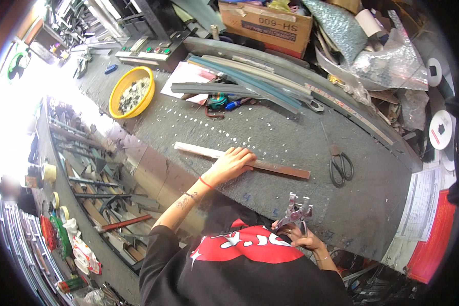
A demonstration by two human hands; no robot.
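My left hand (231,164) is closed over a long narrow strip (283,170) that lies across the grey work surface. The strip is brown at its right end and pale toward its left end; its middle is hidden under my fingers. Close to my body, my right hand (297,236) grips silver pliers (293,211) with a broad, double-pronged head pointing up and away from me. The pliers' jaws are apart from the strip. Small white bits (217,130) lie scattered on the surface beyond my left hand.
Black-handled scissors (340,168) lie right of the strip. A yellow basin (132,93) of small pieces stands at the far left. Grey and teal profiles (245,81) lie at the back, near a cardboard box (268,28). Offcuts fill a lower rack (99,178) at left.
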